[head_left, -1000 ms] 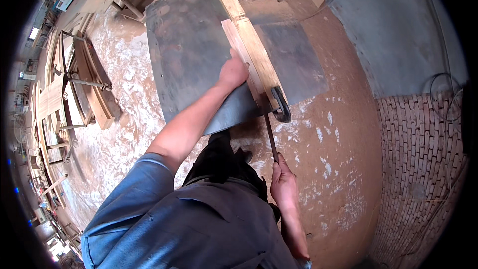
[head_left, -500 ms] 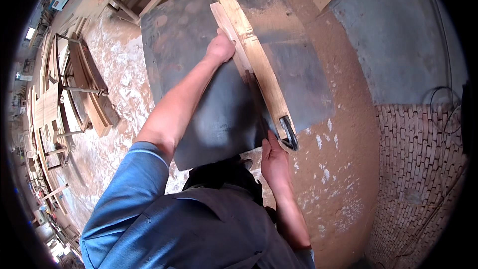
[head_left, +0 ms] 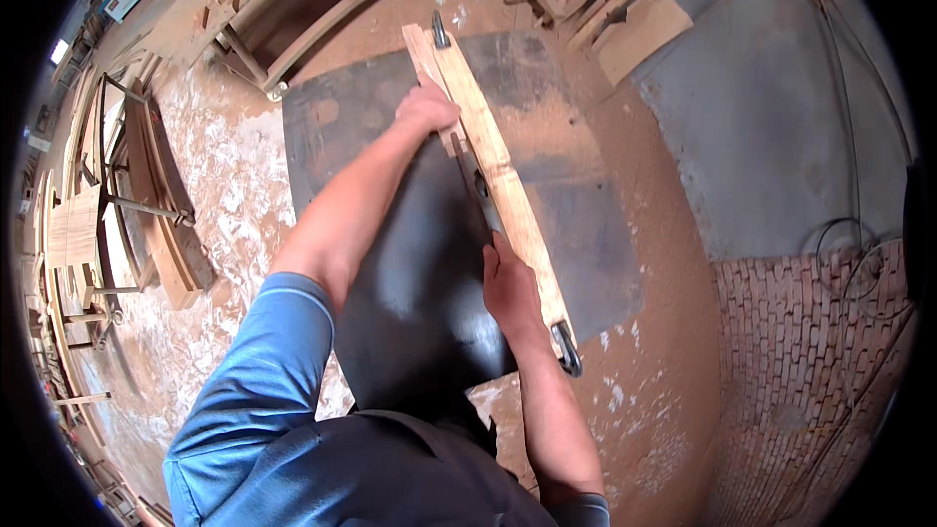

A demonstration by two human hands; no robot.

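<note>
I am looking down on a long pale wooden batten (head_left: 493, 171) lying on a dark grey sheet-metal plate (head_left: 390, 263) spread over the sawdust-strewn reddish floor (head_left: 664, 400); the batten is running diagonally from the plate's far edge, near its middle, down toward the plate's near right corner; a second, shorter strip of the same pale wood (head_left: 427, 68) is sitting tight against its far left side; dark metal clamp ends are showing at both ends, one at the far end (head_left: 440, 31) and a curved one at the near end (head_left: 566, 349); a thin dark bar (head_left: 478, 190) is lying along the batten's left side between the hands.

My left hand (head_left: 427, 107) is reaching out to the far part of the batten, fingers curled and pressing down on the wood by its left edge; I cannot tell whether it is wrapping the piece or only bearing on it. My right hand (head_left: 506, 283) is sitting lower down, closed against the batten's left side near the near end, thumb side up; what it is gripping under the palm is hidden, perhaps the dark bar.

So the batten's long axis is running away from me and slightly leftward, both hands lying on its left flank; the right hand is nearer the curved clamp end, the left nearer the far one.

Stacked curved wooden frames (head_left: 146, 185) are lying well apart on the floor to the left; loose planks (head_left: 595, 0) are lying beyond the plate's far right corner.
</note>
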